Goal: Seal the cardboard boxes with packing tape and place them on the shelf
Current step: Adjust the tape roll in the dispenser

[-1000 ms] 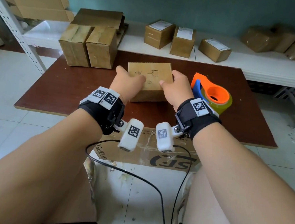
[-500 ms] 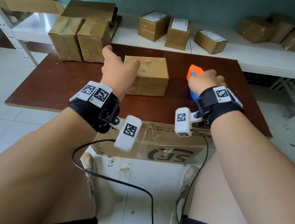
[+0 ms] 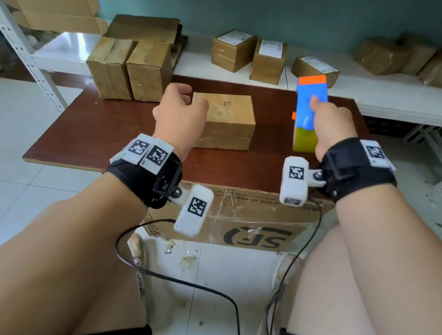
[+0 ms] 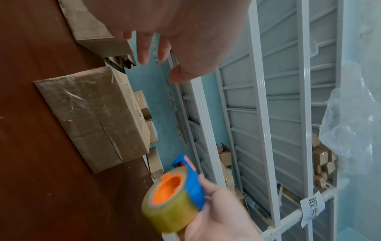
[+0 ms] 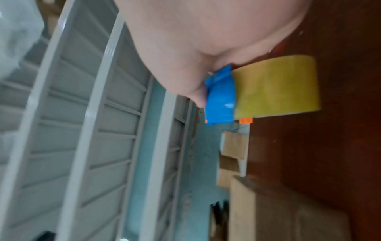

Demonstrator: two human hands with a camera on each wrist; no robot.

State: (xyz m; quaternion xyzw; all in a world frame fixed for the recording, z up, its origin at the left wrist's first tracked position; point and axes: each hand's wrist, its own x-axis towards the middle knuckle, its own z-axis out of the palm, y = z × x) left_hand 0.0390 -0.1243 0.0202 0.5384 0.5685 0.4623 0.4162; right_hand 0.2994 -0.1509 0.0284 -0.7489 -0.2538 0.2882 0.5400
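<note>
Cardboard box (image 3: 222, 120) on brown table (image 3: 90, 130), left hand (image 3: 180, 114) relaxed beside it, right hand (image 3: 331, 125) gripping tape dispenser (image 3: 307, 113), "SF" carton (image 3: 250, 222) below

Tape dispenser (image 3: 310, 100): blue body, orange tip and orange hub, carrying a translucent yellow-olive tape roll (image 3: 304, 140). Cardboard box (image 3: 225, 120) on the worktop (image 3: 90, 130): plain tan-brown; the worktop itself dark reddish-brown. Shelf (image 3: 394, 101): white, bearing brown boxes, three with white labels; wall teal; wrist straps black with black-and-white square-patterned tags.
</note>
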